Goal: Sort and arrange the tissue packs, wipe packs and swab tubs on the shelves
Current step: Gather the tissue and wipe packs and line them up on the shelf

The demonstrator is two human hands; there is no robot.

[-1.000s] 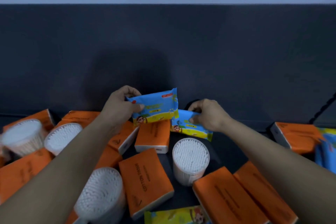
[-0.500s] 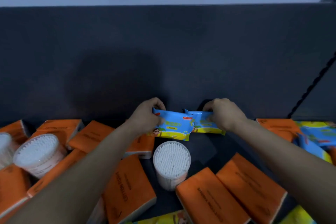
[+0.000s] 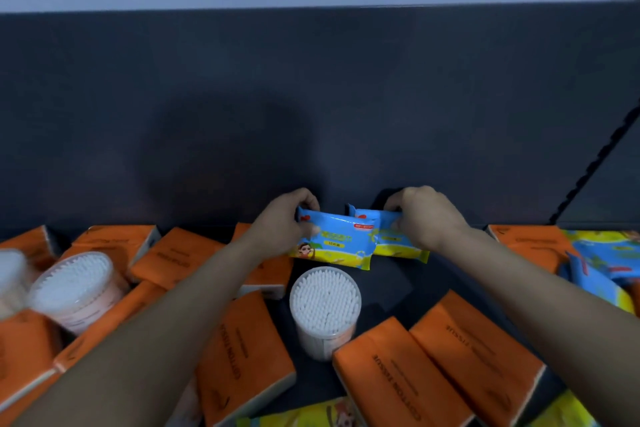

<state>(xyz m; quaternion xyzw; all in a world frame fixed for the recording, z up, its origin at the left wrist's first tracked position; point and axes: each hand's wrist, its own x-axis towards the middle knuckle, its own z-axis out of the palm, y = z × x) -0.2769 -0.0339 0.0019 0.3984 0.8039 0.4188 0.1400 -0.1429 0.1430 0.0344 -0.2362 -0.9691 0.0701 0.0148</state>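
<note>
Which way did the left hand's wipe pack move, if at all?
Yes: rightward and down. The wipe pack, gripped by the left hand, now sits directly behind the upright swab tub.

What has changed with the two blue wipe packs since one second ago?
The left hand lowered the front wipe pack and carried it right, beside the rear wipe pack in the right hand, near the back panel; the two now overlap. Nothing was let go: each hand still grips its pack. The middle swab tub and the orange tissue packs stayed put.
</note>
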